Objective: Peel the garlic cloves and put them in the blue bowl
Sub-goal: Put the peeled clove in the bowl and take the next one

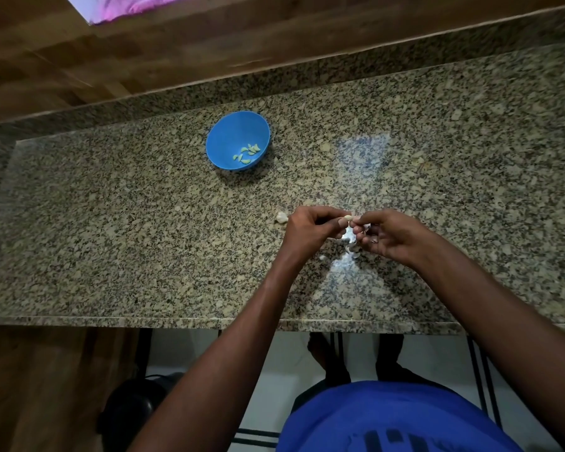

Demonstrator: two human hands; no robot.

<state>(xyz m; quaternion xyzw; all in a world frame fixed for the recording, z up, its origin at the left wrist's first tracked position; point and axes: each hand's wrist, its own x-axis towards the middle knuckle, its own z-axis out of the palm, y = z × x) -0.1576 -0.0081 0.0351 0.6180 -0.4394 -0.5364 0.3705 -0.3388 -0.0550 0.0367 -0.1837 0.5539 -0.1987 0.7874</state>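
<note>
Both hands meeting above the granite surface (144, 223), nearer the front edge than the blue bowl (229, 135) and to its right. Left hand (310, 228) curled, pinching a garlic clove (348, 218) between thumb and fingertips. Right hand (388, 234) curled too, thumb and forefinger nipping the same clove's other end. Another pale garlic piece (281, 217) lying on the surface just left of the left hand, well nearer than the bowl. Papery skin scraps (353, 252) scattered under the hands. Several peeled cloves (248, 153) resting inside the bowl, gathered toward its near right wall. Blue shirt (388, 419) at the bottom edge.
</note>
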